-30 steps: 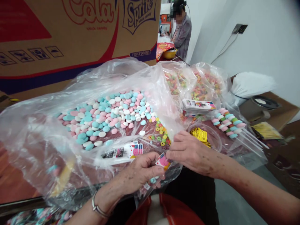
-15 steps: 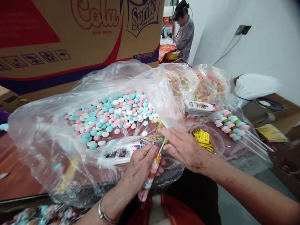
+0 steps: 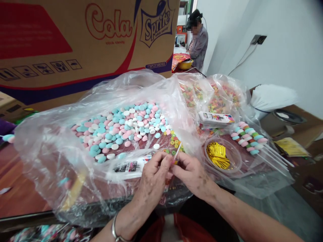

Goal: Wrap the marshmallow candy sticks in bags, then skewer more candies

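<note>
My left hand (image 3: pixel 152 174) is closed around a bagged candy stick, its thumb and finger near the white stick (image 3: pixel 178 151) that points up and away. Strung candies in a clear wrapper hang below that grip, mostly hidden by the hands. My right hand (image 3: pixel 193 171) has its fingertips pinched at the base of the stick, touching the left thumb. Whatever small thing lies between the fingertips is hidden. Beyond my hands, pink, blue and white candies (image 3: pixel 121 126) and small coloured rings (image 3: pixel 175 139) lie on an opened plastic bag (image 3: pixel 60 124).
On the right, a round clear tub (image 3: pixel 238 164) holds gold twist ties (image 3: pixel 218 155). Beside it are finished candy sticks (image 3: pixel 248 137) and a stack of printed cards (image 3: pixel 215 118). A large carton (image 3: pixel 101 64) stands behind; a co-worker (image 3: pixel 199 40) is farther back.
My right hand has gone from outstretched fingers beside the stick to a pinch at its base. Both hands have come together, and the wrapped candy is now more hidden.
</note>
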Action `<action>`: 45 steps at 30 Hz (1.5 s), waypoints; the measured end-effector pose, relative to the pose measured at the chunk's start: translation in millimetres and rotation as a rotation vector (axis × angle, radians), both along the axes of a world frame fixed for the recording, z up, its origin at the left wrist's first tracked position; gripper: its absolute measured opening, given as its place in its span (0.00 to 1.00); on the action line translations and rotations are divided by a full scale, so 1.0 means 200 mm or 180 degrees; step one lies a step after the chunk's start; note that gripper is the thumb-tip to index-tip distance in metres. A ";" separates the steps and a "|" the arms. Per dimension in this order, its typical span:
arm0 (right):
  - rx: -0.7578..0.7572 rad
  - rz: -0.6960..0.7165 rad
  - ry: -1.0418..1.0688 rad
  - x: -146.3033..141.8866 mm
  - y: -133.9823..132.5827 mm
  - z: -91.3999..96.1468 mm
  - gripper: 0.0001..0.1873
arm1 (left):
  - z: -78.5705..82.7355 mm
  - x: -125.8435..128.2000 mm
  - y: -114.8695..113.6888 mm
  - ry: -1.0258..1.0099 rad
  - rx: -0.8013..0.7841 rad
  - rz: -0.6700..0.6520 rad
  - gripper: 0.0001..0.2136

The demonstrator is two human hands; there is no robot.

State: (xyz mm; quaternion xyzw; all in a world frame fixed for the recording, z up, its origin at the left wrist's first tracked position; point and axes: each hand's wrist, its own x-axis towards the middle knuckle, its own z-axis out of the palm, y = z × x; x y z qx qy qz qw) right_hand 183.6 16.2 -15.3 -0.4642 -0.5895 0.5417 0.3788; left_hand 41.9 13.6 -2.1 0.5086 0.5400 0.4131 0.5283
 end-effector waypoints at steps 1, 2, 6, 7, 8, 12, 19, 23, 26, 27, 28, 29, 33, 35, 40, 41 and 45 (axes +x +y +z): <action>0.0002 -0.0070 0.0109 0.00 0.00 -0.01 0.09 | -0.01 0.00 -0.01 -0.0258 -0.0178 -0.0042 0.10; 0.0008 -0.0125 0.0226 0.00 0.00 -0.01 0.10 | -0.02 0.00 -0.01 -0.0519 -0.0348 -0.0097 0.10; -0.0126 0.0161 0.0772 0.03 0.01 -0.02 0.09 | -0.04 -0.04 -0.04 -0.1221 -0.0805 -0.0222 0.09; -0.0130 0.0284 0.0860 0.03 0.01 -0.02 0.08 | -0.03 -0.05 -0.04 -0.1359 -0.0865 -0.0204 0.09; -0.0064 0.0371 0.0894 0.04 0.01 -0.03 0.07 | -0.03 -0.06 -0.04 -0.1505 -0.0920 -0.0196 0.10; 0.0189 0.0499 0.1022 0.05 0.01 -0.06 0.05 | -0.02 -0.10 -0.03 -0.1813 -0.1372 -0.0546 0.09; 0.1319 0.0871 -0.0037 0.09 0.02 -0.05 0.07 | -0.03 -0.10 -0.03 -0.1857 -0.2057 -0.0882 0.04; 0.2283 0.0398 -0.0618 0.10 0.01 -0.02 0.09 | -0.03 -0.11 -0.03 -0.2184 -0.2081 -0.1308 0.10; 0.2323 0.0107 -0.0703 0.09 0.00 0.01 0.09 | -0.02 -0.12 -0.03 -0.2125 -0.1918 -0.1462 0.11; 0.2234 0.0024 -0.0668 0.08 0.00 0.01 0.10 | -0.01 -0.12 -0.03 -0.2010 -0.1892 -0.1477 0.11; 0.2093 -0.0044 -0.0623 0.07 -0.01 0.01 0.10 | 0.00 -0.12 -0.02 -0.1837 -0.1861 -0.1460 0.10; 0.1932 -0.0079 -0.0592 0.07 -0.02 0.00 0.10 | 0.00 -0.12 -0.02 -0.1619 -0.1814 -0.1405 0.10; 0.2078 -0.0417 -0.1172 0.09 -0.05 -0.02 0.07 | 0.02 -0.10 -0.01 -0.0909 -0.1450 -0.1011 0.12; 0.2888 -0.0533 -0.1804 0.11 -0.06 -0.03 0.09 | 0.02 -0.09 -0.01 -0.0841 -0.1376 -0.0919 0.13; 0.3955 0.0562 -0.2487 0.16 -0.09 0.00 0.16 | 0.02 -0.09 -0.02 -0.0865 -0.1915 -0.1151 0.16; 0.3992 0.0666 -0.2484 0.16 -0.09 0.01 0.16 | 0.02 -0.09 -0.02 -0.0775 -0.2019 -0.1266 0.16; 0.3916 0.1069 -0.2775 0.18 -0.07 0.03 0.15 | 0.01 -0.10 -0.03 0.0035 -0.1680 -0.1631 0.15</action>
